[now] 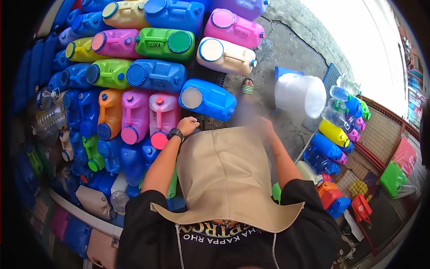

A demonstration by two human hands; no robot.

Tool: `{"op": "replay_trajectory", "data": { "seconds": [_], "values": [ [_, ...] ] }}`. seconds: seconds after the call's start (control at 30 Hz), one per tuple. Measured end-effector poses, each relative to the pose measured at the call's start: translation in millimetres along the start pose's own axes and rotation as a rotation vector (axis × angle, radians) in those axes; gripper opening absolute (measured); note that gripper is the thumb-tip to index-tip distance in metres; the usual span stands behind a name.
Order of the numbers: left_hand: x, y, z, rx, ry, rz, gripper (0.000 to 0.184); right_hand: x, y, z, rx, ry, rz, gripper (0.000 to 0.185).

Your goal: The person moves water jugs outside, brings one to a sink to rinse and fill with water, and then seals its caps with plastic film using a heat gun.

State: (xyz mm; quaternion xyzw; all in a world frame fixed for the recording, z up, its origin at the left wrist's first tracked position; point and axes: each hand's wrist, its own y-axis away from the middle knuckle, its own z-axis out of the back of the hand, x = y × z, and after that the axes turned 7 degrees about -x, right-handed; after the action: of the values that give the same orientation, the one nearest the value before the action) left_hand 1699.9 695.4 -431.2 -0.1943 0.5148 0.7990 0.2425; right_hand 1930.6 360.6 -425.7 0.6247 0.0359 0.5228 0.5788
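Containers: opaque jugs crowd left side, contents hidden; green jug (156, 44) lettered CORA, pink jug (165, 117) with small red cap. White translucent container (296, 96) on concrete floor (286, 49), right; clear bottle (339, 93) among others farther right. Blue jug (215, 97) in middle, at right end of row: glossy body, big pale round lid toward left end. Left hand (188, 126): fingers partly curled, just beside blue jug's near side; contact or hold cannot be told. Right hand (265, 127) blurred: opening, hold cannot be told.
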Motion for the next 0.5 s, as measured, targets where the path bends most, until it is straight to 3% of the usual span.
{"op": "replay_trajectory", "data": {
  "seconds": [0.03,0.07,0.1,0.13,0.23,0.33,0.37,0.4,0.47,0.5],
  "values": [
    [23,4,-4,-0.033,0.184,0.153,0.034,-12,-46,-2,0.016,0.008,0.013,0.035],
    [41,3,-13,-0.066,0.373,0.303,0.035,-18,-91,-4,0.033,-0.236,-0.138,0.045],
    [36,7,-13,-0.095,0.508,0.420,0.038,-16,-122,-5,0.048,-0.475,-0.299,0.055],
    [25,12,-15,-0.123,0.654,0.543,0.041,-3,-141,-4,0.067,-0.450,-0.302,0.055],
    [-22,-4,-47,-0.200,1.011,0.704,0.053,33,-209,-29,-0.038,-0.688,-0.475,0.089],
    [-63,-55,-107,-0.313,1.033,0.827,0.059,49,-254,-25,0.064,-0.824,-0.487,0.093],
    [-62,-74,-130,-0.394,1.000,0.810,0.058,49,-275,-26,-0.081,-0.829,-0.506,0.091],
    [-57,-90,-147,-0.479,1.062,0.736,0.049,51,-294,-22,-0.070,-0.819,-0.519,0.091],
    [-82,-108,-143,-0.694,1.239,0.857,0.035,63,-316,-10,0.009,-0.898,-0.432,0.082],
    [-80,-116,-142,-0.707,1.237,0.870,0.035,76,-320,-15,0.011,-1.000,-0.417,0.064]
  ]
}}
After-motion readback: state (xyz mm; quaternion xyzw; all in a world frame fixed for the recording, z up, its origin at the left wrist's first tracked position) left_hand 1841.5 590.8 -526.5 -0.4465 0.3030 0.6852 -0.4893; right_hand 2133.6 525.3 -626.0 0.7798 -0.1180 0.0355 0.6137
